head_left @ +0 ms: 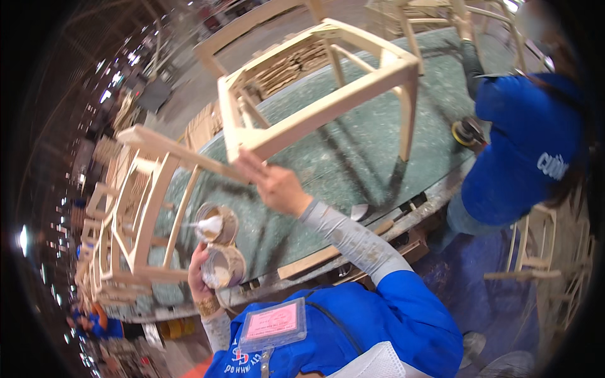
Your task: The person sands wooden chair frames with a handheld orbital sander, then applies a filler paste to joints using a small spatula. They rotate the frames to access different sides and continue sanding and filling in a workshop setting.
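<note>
At the table's near left edge, my left hand (199, 274) is curled round the side of a small tub (234, 259) with pale paste inside. Touching it is a second tub (232, 220), from which a white thing with a thin tip (210, 225) sticks out. My right hand (280, 188) is closed at the near left corner of a bare wooden chair frame (334, 113), its fingers pressed together on the wood; their far side is hidden. The frame stands on the green table, one leg toward the right.
More wooden chair frames (148, 220) crowd the table's left end. A wood strip (309, 261) lies along the near edge of the green table (372, 167). On the right a co-worker in blue (523, 145) is beside a round sander (466, 132) and another chair frame (435, 22).
</note>
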Demonstrator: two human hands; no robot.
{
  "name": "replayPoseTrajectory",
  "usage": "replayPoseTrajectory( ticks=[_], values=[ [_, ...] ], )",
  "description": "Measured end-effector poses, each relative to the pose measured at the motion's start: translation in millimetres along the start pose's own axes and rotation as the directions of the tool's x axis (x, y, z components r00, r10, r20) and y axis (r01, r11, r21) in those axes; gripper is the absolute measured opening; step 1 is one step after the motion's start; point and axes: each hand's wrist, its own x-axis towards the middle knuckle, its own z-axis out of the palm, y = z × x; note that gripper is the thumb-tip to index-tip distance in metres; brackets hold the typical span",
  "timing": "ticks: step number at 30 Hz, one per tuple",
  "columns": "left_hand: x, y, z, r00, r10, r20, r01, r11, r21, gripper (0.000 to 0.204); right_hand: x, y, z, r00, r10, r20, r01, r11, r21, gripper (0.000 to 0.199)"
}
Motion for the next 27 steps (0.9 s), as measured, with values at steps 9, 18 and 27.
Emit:
replayPoseTrajectory(
  ticks=[9, 18, 27],
  values=[
    [-7, 0, -3, 0.999, 0.029, -0.041, -0.028, 0.999, 0.021, 0.059, -18, -3, 5, 0.974, -0.122, -0.189, 0.107, 0.990, -0.089, 0.049],
    [7, 6, -11, 0.985, 0.028, -0.168, -0.021, 0.999, 0.040, 0.050, -114, 13, 23, 0.862, 0.305, 0.405, -0.320, 0.947, -0.033, 0.014],
    [31, 2, 16, 0.975, -0.005, -0.223, 0.012, 0.999, 0.030, 0.034, -45, 11, 8, 0.967, 0.010, -0.256, 0.016, 0.995, 0.101, 0.055]
  ],
)
